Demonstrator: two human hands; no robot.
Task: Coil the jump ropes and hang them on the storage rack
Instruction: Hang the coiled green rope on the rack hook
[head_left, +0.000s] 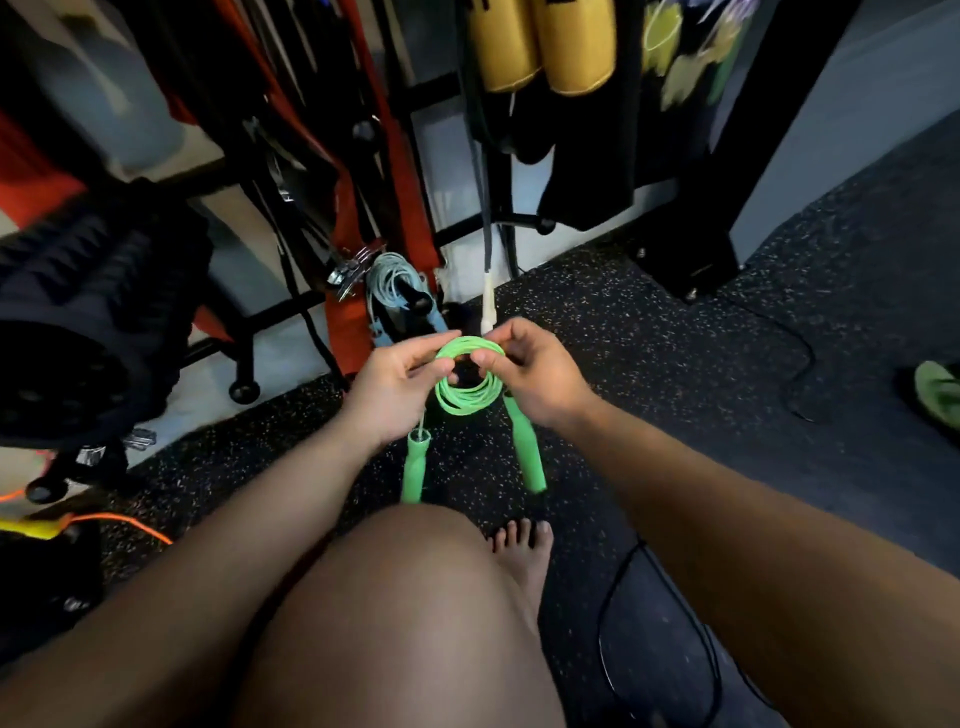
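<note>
Green jump rope (469, 391) is coiled into a small loop, held in the air between both hands above the speckled black floor (675, 332), just in front of the storage rack (544, 225). Left hand (396, 385) has fingers curled and pinches the coil's left side between thumb and fingertips. Right hand (531, 375) is curled too, thumb and fingers pinching the upper right of the coil. The 2 green handles (527, 452) hang down below the coil, apart from each other. A light blue rope (387, 278) sits coiled low on the rack. Bare knee (410, 597) and bare foot (524, 553) are at the bottom, and a thin black cable (802, 364) lies on the floor to the right.
</note>
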